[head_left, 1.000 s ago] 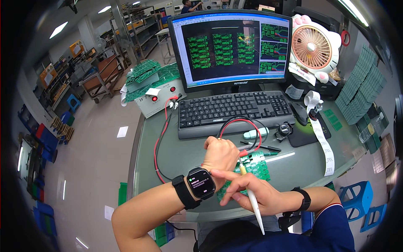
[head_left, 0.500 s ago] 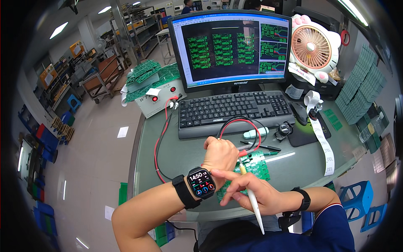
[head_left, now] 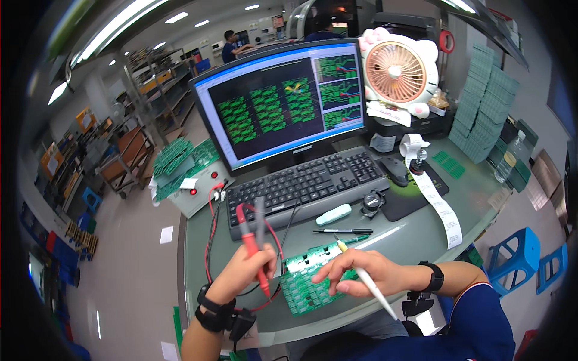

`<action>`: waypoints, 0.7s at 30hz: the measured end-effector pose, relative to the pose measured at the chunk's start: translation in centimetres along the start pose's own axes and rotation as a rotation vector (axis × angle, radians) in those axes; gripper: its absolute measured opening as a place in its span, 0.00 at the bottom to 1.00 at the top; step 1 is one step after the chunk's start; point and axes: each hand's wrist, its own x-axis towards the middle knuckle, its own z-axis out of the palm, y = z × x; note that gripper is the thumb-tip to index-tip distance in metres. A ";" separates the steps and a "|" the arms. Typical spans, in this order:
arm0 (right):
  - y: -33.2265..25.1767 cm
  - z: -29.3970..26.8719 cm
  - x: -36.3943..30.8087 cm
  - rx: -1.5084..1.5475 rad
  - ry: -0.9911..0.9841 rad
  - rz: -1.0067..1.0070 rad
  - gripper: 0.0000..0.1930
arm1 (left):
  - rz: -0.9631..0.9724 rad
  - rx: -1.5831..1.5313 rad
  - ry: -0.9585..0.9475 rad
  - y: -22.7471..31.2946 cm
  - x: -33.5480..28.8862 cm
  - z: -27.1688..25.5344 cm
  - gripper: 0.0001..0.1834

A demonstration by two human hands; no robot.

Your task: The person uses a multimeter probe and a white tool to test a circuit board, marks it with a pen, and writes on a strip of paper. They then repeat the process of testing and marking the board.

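Observation:
My left hand point(head_left: 241, 274) is closed around a red test probe point(head_left: 250, 243), held left of the circuit board and tilted. A second, greyish stick point(head_left: 260, 219), smeared by motion, rises beside it from the same hand; its kind is unclear. My right hand point(head_left: 379, 274) hovers over the right part of the green circuit board panel point(head_left: 300, 292) and grips a slim white pen-like tool point(head_left: 373, 290) with a yellow end, some fingers stretched out. The panel lies at the front of the desk, partly covered by that hand.
Behind the board lie a black pen point(head_left: 343, 231) and a mint-coloured marker point(head_left: 333, 214). Farther back are a keyboard point(head_left: 307, 186), a monitor point(head_left: 271, 114) and a mouse point(head_left: 394, 172). Red and black leads run from a white box point(head_left: 201, 201). A paper strip point(head_left: 442, 210) trails rightward.
My left hand has swung left off the board and turned, bringing the red probe upright into view. My right hand still holds the white tool. The view has shifted and tilted.

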 end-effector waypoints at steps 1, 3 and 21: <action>0.1 -0.6 -0.4 0.012 0.000 0.046 0.08 | 0.006 0.010 -0.014 -0.5 -0.1 0.3 0.17; 0.5 -1.6 -1.1 0.022 0.072 0.064 0.08 | 0.192 -0.517 -0.031 -1.9 0.0 0.8 0.16; 3.6 -6.8 -1.3 -0.245 0.197 0.116 0.30 | 0.477 -0.236 -0.264 -2.3 3.2 2.8 0.31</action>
